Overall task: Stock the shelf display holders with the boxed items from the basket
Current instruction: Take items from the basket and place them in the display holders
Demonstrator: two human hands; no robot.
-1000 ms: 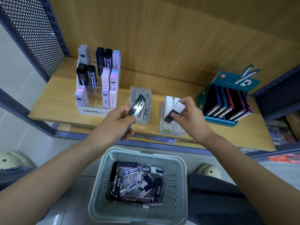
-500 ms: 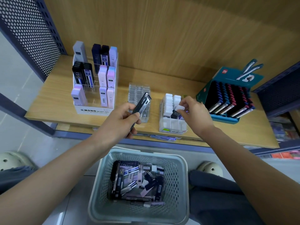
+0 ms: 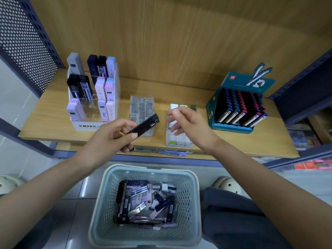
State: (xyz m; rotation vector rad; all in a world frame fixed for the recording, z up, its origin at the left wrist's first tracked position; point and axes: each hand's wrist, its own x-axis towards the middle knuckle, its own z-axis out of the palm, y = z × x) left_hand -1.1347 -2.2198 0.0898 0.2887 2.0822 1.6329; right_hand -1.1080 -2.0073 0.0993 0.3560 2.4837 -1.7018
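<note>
Box [image 3: 143,125], black and slim, sits in your left hand [image 3: 111,137], grip closed round its lower end, tilted just in front of the clear holder [image 3: 142,106] on the shelf [image 3: 45,123]. Stand it upright and line it with a free slot before lowering; the slots look narrow. More boxes [image 3: 143,203] lie loose in the basket [image 3: 107,178] below. Your right hand [image 3: 188,123] hovers over the white holder [image 3: 177,141], grip open and empty; half a second ago it was pinching a white box into that holder
</note>
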